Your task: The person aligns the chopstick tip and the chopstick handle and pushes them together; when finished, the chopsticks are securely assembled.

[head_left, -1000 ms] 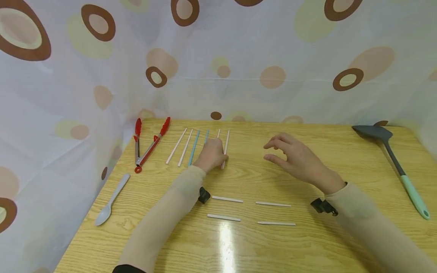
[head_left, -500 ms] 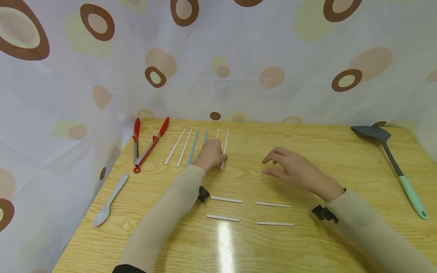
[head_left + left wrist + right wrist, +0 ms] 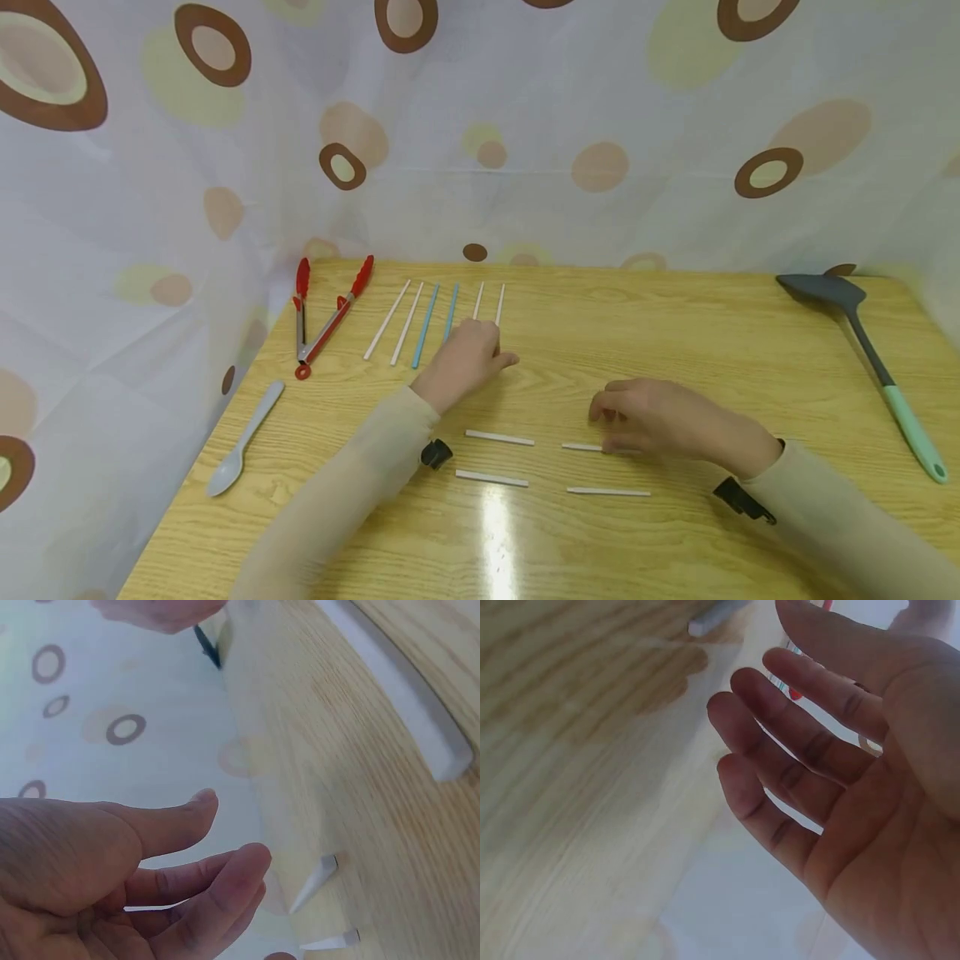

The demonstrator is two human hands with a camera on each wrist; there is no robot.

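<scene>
My left hand (image 3: pixel 467 360) hovers with loose fingers just in front of the back row of chopsticks, holding nothing. Two white chopsticks (image 3: pixel 500 302) at that row's right end are partly hidden behind it. Beside them lie two blue chopsticks (image 3: pixel 425 327), then two more white chopsticks (image 3: pixel 387 321) further left. My right hand (image 3: pixel 667 417), slightly blurred, hangs above the upper right white stick (image 3: pixel 581 447) and covers part of it. In the right wrist view its fingers (image 3: pixel 780 761) are spread and relaxed, with nothing between them. Another white stick (image 3: pixel 608 492) lies just below.
Two more white sticks, an upper stick (image 3: pixel 499 437) and a lower stick (image 3: pixel 492 478), lie left of centre near the front. Red-tipped tongs (image 3: pixel 326 333) and a grey spoon (image 3: pixel 243 442) are at the left. A dark spatula with a green handle (image 3: pixel 911 433) lies far right. Patterned cloth (image 3: pixel 525 208) hangs behind.
My left hand has let go at the right end of the chopstick row and drawn back towards me. My right hand has come down and forward over the upper right white stick.
</scene>
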